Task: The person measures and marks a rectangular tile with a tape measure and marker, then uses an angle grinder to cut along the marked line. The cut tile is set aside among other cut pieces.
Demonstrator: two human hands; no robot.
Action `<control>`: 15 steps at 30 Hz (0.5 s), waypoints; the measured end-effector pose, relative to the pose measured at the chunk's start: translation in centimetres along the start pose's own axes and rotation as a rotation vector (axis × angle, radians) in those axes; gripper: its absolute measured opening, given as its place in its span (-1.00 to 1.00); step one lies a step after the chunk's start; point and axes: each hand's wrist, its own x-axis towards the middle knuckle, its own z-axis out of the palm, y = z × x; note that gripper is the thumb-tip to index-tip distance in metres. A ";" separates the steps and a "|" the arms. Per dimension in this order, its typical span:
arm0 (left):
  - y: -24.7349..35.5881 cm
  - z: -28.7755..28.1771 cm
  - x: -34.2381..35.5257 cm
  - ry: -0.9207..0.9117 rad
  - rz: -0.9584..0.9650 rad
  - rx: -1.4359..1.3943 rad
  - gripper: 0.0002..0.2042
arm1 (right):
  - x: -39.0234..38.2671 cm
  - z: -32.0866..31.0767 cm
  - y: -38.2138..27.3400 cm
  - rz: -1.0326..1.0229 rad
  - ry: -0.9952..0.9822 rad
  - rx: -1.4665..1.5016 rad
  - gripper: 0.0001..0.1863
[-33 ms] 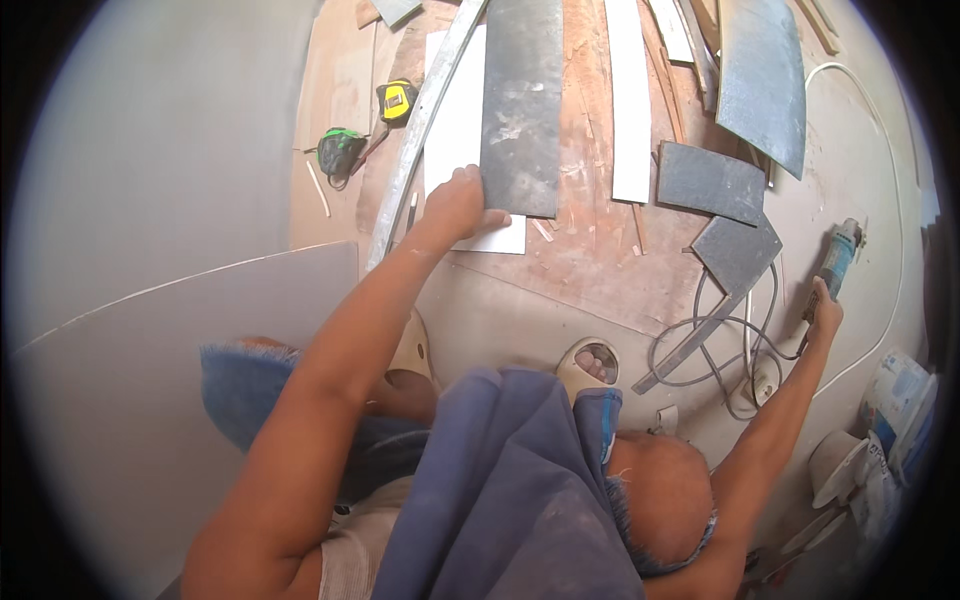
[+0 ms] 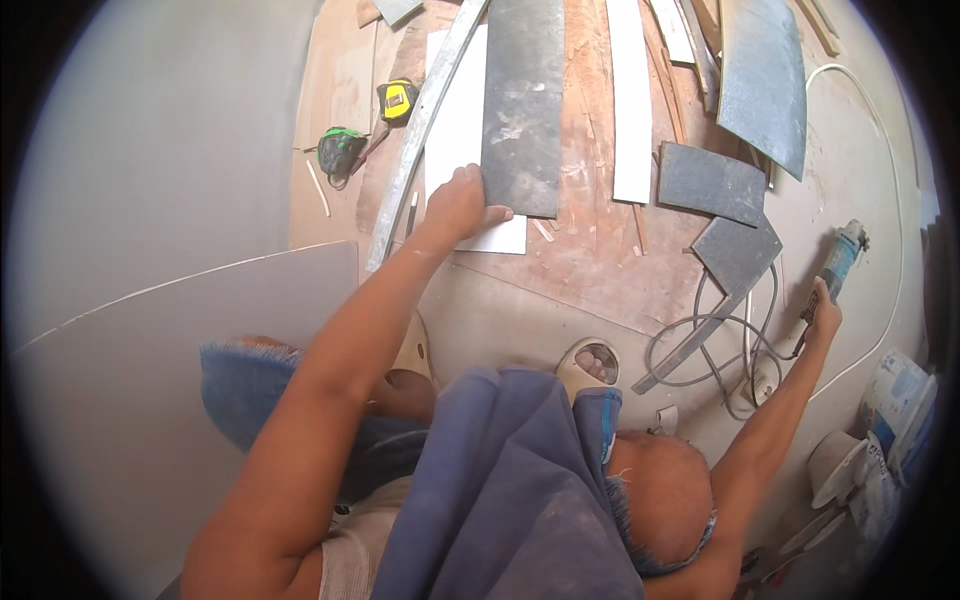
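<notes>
Your right hand [image 2: 825, 312] wraps round the grinder [image 2: 840, 262], likely heavy: hold its body. Your left hand [image 2: 458, 206] touches the stiff-looking grey tile [image 2: 523, 110]; I can't tell its grip.

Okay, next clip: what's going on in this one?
A person's left hand is at the near left corner of a dark panel, which lies over a white panel. Their right hand grips a teal power tool out to the right, away from both panels; whether it rests on the floor is hard to tell. A metal bar lies left of the dark panel, with two tape measures beyond it.
</notes>
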 end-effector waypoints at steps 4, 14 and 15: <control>-0.3 1.1 0.8 0.124 0.040 -0.123 -0.28 | -8.8 2.0 -4.4 -0.132 -0.143 0.697 -0.51; 4.8 -1.1 2.1 0.166 0.205 -0.134 -0.30 | -19.2 9.0 -21.9 -0.352 -0.502 0.661 -0.61; 5.8 -2.0 1.6 0.154 0.302 -0.154 -0.31 | -21.6 10.7 -24.2 -0.377 -0.481 0.656 -0.62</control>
